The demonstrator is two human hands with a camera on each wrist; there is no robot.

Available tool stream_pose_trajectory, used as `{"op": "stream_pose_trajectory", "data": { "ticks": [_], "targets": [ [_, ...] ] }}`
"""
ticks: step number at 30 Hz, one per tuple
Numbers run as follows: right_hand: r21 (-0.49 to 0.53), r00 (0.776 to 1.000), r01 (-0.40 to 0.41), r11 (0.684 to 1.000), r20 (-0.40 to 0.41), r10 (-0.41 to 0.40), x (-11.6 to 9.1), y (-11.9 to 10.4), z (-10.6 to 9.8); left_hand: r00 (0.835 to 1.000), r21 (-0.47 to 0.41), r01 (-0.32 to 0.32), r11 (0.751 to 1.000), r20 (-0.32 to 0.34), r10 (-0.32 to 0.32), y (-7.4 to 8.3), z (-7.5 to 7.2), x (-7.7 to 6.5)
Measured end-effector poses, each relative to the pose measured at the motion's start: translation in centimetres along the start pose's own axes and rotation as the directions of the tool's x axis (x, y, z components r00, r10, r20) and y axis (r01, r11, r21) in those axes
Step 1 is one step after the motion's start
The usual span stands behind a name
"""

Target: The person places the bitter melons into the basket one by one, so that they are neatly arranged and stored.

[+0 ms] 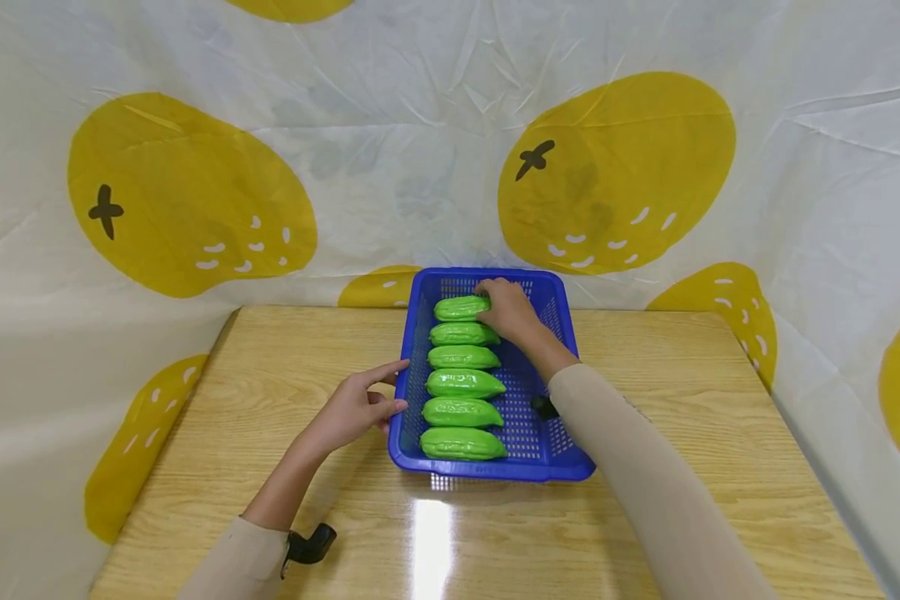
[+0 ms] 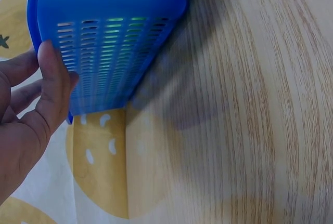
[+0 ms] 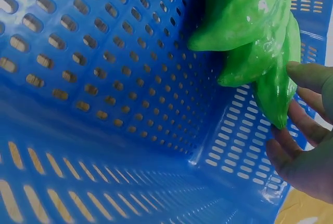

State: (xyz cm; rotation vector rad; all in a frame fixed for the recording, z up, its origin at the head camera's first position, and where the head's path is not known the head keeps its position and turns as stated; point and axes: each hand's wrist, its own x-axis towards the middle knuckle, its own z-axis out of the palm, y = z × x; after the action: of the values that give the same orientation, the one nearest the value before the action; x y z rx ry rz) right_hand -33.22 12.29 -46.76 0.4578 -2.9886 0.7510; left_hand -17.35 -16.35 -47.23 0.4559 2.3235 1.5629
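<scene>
Several glossy green bitter melons lie in a column inside a blue plastic basket (image 1: 491,472), their pointed ends toward the right. My right hand (image 1: 508,310) reaches over the basket and holds the right end of the farthest bitter melon (image 1: 457,309). In the right wrist view, the thumb and fingers (image 3: 307,125) lie around the tip of that bitter melon (image 3: 276,96). At the basket's left side, my left hand (image 1: 360,406) holds the rim. Fingers (image 2: 52,76) press the slotted outer wall (image 2: 104,42) just under the rim in the left wrist view.
The basket stands on a wooden table (image 1: 300,350), near its back edge. A white cloth with yellow fruit prints (image 1: 405,167) hangs behind and along the sides. Inside the basket, the right part of its perforated floor (image 3: 119,68) shows beside the melons.
</scene>
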Motion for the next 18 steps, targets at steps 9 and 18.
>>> {"op": "stream_pose_trajectory", "data": {
  "ticks": [9, 18],
  "targets": [
    [0.157, 1.000, 0.014, 0.987, 0.005, -0.015, -0.6, 0.4, -2.2, 1.000, 0.002, 0.012, 1.000, -0.005, -0.012, 0.0, -0.1, -0.1],
    [0.375, 0.992, 0.123, 0.919, -0.056, -0.110, -1.9, 0.5, -4.6, 1.000, 0.005, 0.006, 1.000, -0.007, -0.006, 0.1, 0.0, 0.0]
  ]
}}
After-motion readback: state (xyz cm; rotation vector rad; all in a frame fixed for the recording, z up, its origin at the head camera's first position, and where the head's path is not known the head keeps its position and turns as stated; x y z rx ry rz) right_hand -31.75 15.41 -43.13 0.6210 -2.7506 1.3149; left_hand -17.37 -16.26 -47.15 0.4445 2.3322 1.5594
